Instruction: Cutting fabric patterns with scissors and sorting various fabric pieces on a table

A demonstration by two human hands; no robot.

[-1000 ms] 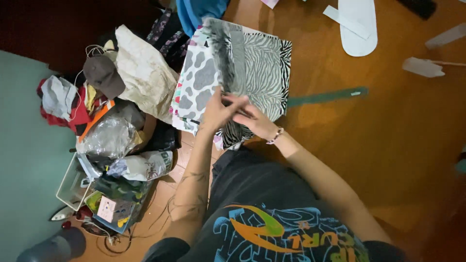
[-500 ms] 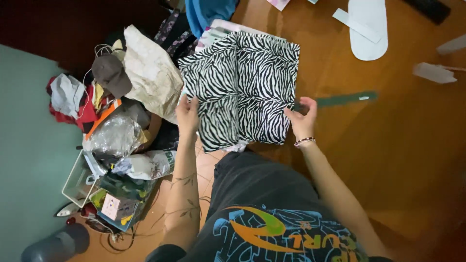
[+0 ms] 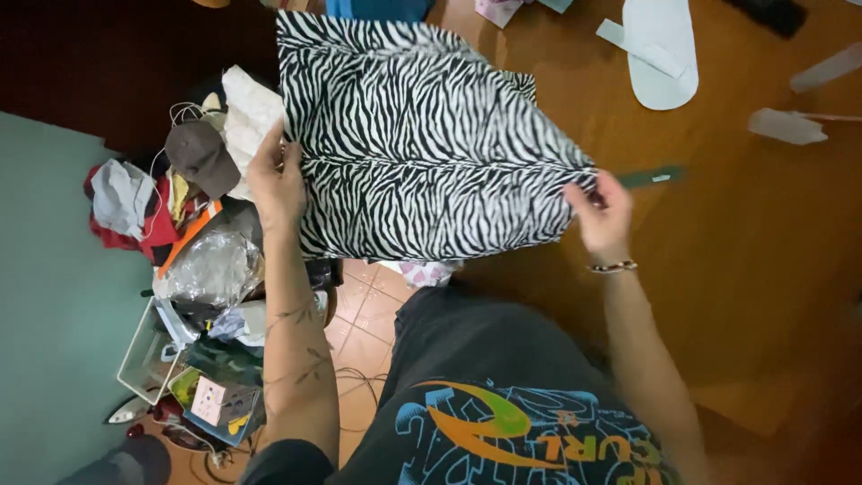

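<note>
Both forearms were extended forward and spread apart, the left hand [image 3: 277, 180] raised at the left edge of a zebra-striped cloth [image 3: 422, 144] and the right hand [image 3: 600, 214] at its right edge. The left fingers [image 3: 289, 154] were closed on the cloth's left border; the right fingers [image 3: 575, 193] pinched its lower right corner — both gripped the fabric. A beaded bracelet [image 3: 613, 266] sat on the right wrist. The cloth was held up taut between the two hands, over the wooden bench [image 3: 763, 251], its surface spread wide with a horizontal fold line across the middle and black-and-white stripes throughout. A dark green ruler [image 3: 654, 176] lay on the bench just beyond the right hand. To the left lay a pile of clutter — a brown cap [image 3: 199, 154], a clear plastic bag [image 3: 211, 268] and mixed garments.
</note>
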